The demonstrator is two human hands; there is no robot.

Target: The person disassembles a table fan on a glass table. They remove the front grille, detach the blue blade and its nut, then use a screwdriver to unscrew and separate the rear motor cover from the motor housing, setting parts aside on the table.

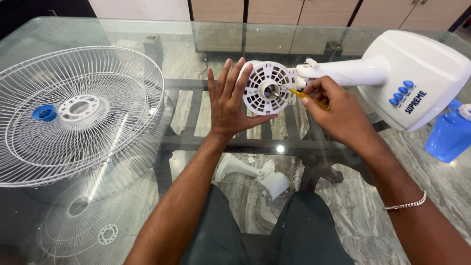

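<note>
Head view: blue jug (447,137) beside fan base (417,73), contents unseen.

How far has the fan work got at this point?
Done: the wire fan guard lies apart on the glass table, a blue nut on it, and the motor housing is bare. In hand: the left hand steadies the housing while the right hand works a yellow-handled screwdriver at its centre. Left: housing and neck remain joined to the white fan base.

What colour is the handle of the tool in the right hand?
Yellow: the screwdriver in the right hand has a yellow handle, seen in the head view.
</note>
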